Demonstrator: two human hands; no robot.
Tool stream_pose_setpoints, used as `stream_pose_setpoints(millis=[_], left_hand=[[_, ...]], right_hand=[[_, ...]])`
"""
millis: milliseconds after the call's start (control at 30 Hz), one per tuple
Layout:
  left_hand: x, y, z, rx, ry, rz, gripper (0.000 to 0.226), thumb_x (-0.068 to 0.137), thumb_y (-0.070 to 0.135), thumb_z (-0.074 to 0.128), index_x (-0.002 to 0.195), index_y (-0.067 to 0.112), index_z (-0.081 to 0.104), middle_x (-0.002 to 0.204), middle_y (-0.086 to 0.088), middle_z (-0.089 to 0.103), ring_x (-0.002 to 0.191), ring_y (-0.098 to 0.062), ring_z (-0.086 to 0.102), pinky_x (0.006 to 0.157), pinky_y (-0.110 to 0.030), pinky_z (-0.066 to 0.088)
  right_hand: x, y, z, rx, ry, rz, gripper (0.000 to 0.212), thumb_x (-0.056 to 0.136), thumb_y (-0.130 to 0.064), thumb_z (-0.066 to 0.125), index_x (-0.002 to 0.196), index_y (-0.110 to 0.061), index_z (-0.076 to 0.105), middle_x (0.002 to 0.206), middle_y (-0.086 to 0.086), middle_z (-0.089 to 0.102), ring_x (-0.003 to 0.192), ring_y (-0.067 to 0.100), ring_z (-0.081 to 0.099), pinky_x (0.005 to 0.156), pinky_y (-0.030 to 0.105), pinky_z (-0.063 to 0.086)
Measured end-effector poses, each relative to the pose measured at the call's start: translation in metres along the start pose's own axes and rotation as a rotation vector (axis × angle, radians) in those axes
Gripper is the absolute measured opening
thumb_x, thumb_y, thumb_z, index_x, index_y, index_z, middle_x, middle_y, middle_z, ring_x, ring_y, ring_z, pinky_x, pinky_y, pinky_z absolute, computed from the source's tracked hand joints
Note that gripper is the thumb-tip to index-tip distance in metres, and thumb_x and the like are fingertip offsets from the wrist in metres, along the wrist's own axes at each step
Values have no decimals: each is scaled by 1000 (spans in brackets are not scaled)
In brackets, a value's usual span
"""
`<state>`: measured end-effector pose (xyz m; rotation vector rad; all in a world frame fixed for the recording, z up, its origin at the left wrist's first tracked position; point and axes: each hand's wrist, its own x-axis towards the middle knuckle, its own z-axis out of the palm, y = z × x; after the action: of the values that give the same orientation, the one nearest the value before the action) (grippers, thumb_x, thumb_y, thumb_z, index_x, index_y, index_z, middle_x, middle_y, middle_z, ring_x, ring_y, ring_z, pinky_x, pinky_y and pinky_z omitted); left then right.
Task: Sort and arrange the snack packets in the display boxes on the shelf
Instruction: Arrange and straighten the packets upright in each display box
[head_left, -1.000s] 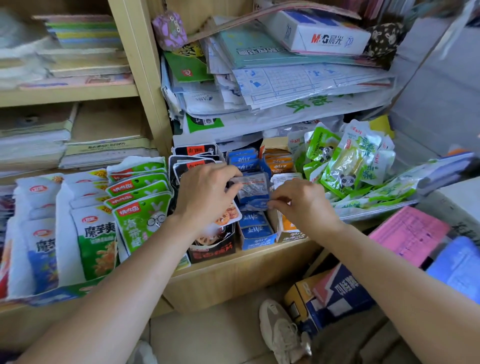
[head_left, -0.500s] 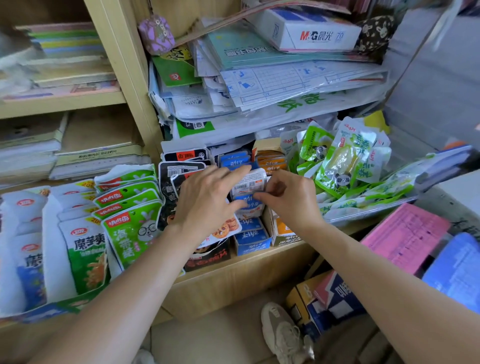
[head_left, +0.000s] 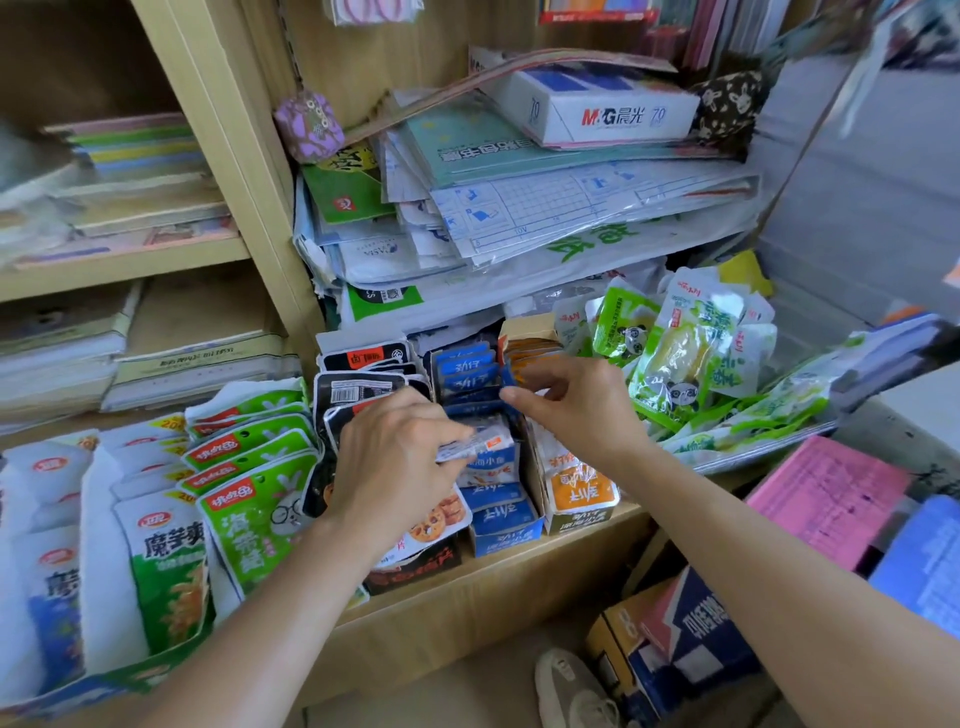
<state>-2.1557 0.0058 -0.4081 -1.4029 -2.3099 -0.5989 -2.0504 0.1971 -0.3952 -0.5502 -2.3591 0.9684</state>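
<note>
A narrow blue display box (head_left: 503, 535) stands on the wooden shelf, filled with small blue snack packets (head_left: 464, 370). My left hand (head_left: 395, 467) pinches one blue-and-white packet (head_left: 485, 448) over the front half of that box. My right hand (head_left: 571, 405) is at the box's right side, its curled fingers pinching the upper edge of a blue packet in the row. A box of orange packets (head_left: 582, 491) stands just to the right. Under my left hand, mostly hidden by it, is a black box (head_left: 415, 569) of black packets.
Green and white snack packets (head_left: 244, 499) fill boxes at the left. A heap of green panda packets (head_left: 680, 358) lies on a tray at the right. Stacked papers and a white carton (head_left: 597, 111) sit above. Cartons (head_left: 691, 639) and a shoe (head_left: 576, 686) are on the floor.
My left hand has dropped toward the front of the blue box with the packet. My right hand let go of that packet and moved back to the row behind. The camera has tilted up.
</note>
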Motion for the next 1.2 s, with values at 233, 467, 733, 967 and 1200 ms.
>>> stream_pose_setpoints(millis=[233, 467, 733, 967, 1200], left_hand=[[1, 7, -5, -18, 40, -79, 24, 67, 38, 91, 86, 31, 78, 76, 8, 65, 69, -13, 60, 57, -25, 42], [3, 6, -5, -40, 74, 24, 26, 65, 30, 94, 85, 26, 78, 72, 9, 67, 69, -11, 55, 55, -25, 36], [-14, -1, 4, -39, 146, 166, 32, 74, 36, 89, 99, 20, 80, 90, 7, 77, 82, -15, 66, 69, -34, 53], [-18, 0, 3, -1, 203, 171, 39, 77, 34, 88, 110, 16, 77, 101, 4, 76, 90, -15, 70, 76, -34, 57], [-14, 3, 0, -15, 156, 78, 56, 79, 37, 85, 128, 16, 67, 122, 2, 71, 106, -15, 67, 89, -35, 57]], right_hand=[[18, 0, -1, -117, -40, -45, 23, 90, -9, 62, 70, -2, 72, 56, 12, 63, 50, 24, 61, 55, 45, 55], [10, -12, -50, 183, 199, -40, 12, 98, -9, 56, 91, -6, 65, 80, 8, 74, 69, 14, 74, 63, 45, 61], [1, -24, -45, 395, 11, -74, 13, 92, 0, 65, 91, -13, 68, 89, 9, 75, 79, 17, 75, 76, 39, 62], [13, -2, -5, 97, -269, -148, 5, 88, -8, 73, 90, -11, 76, 77, -6, 73, 71, 0, 69, 68, 20, 54], [9, -1, -22, 291, -429, 44, 33, 96, -36, 60, 110, -10, 74, 105, 11, 73, 97, 21, 69, 89, 43, 57]])
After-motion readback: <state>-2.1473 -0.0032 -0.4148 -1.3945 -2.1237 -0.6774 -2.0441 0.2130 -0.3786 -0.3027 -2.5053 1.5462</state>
